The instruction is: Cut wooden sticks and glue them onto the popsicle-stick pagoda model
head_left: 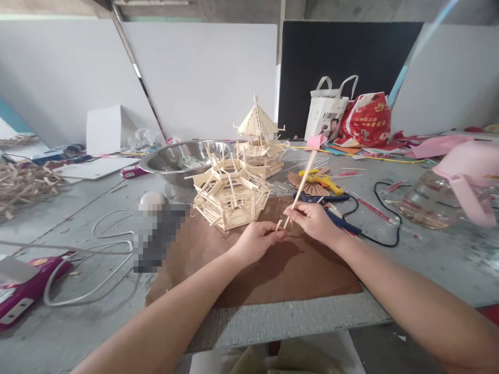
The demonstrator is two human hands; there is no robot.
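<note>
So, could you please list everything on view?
Brown sheet: 1, brown, centre
Long stick, short stick: 1 each, pale, centre
Stick frame: 1, pale, centre
Roofed stick model: 1, pale, behind frame
Bowl: 1, silver, back
Yellow tool: 1, yellow, right
Blue handles: 2, blue, right
White bag, red bag: 1 each, back
Jug: 1, clear, pink, right
Power strip: 1, purple, left edge
Black cable: 1, black, right
Stick heap: uncounted, pale, left
Paper scraps: many, mixed, back
Table: 1, grey, beneath
Left hand, right hand: 1 each, bare, centre

Bare brown board (280, 280), stick frame (234, 195) behind
</note>
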